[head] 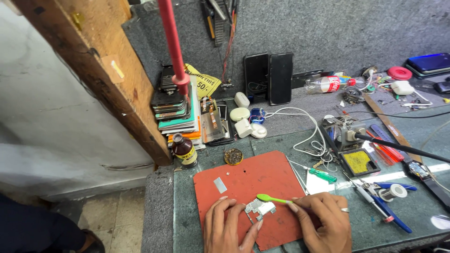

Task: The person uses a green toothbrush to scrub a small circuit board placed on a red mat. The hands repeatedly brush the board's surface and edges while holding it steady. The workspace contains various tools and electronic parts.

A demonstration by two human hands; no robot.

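Low in the frame, just right of centre, a small silver metal part with cut-outs (259,208) lies on a red rectangular work mat (248,180). The left hand (229,229) pins it at its left edge with spread fingertips, while the right hand (323,221) pinches a green plastic pry tool (273,199) whose rounded tip points left, just above the part.

The mat rests on a green glass-topped bench (417,206) that fills the lower right; behind it a grey carpeted ledge and wall (328,28) cross the top. At the left a slanted wooden beam (93,70) stands against a pale wall, with tiled floor in the lower left corner.

Just above the mat's upper left corner stands a brown glass bottle with a yellow label (183,151) — beside it a round brass-coloured tin (233,157). A crumpled yellow printed packet (206,84) leans behind a stack of phones (173,107) left of centre. Upper right, a clear plastic bottle with a red label (328,85) lies on its side.
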